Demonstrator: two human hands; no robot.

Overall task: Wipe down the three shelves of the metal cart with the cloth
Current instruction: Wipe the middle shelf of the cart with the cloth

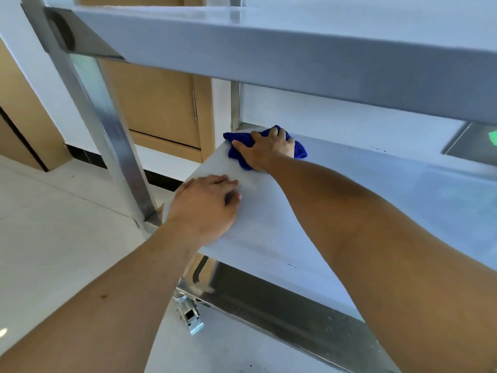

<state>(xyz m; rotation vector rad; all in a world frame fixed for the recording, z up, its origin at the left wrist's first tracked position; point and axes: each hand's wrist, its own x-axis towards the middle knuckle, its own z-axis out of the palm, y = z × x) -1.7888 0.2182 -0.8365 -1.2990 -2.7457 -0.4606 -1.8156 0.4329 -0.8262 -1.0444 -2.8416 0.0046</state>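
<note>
The metal cart's middle shelf [376, 200] fills the centre of the head view, under the top shelf [269, 49]. A blue cloth [300, 150] lies bunched at the middle shelf's far left corner. My right hand [266, 150] presses down on the cloth with spread fingers that curl a little into it. My left hand [204, 205] rests flat on the near left part of the same shelf, fingers together, holding nothing. Below, the front rail of the bottom shelf [282, 310] shows.
The cart's front left post [107, 135] rises just left of my left hand. A caster wheel [189, 316] sits under that corner on the pale tiled floor [53, 238]. A wooden door [156, 103] and white wall stand behind the cart.
</note>
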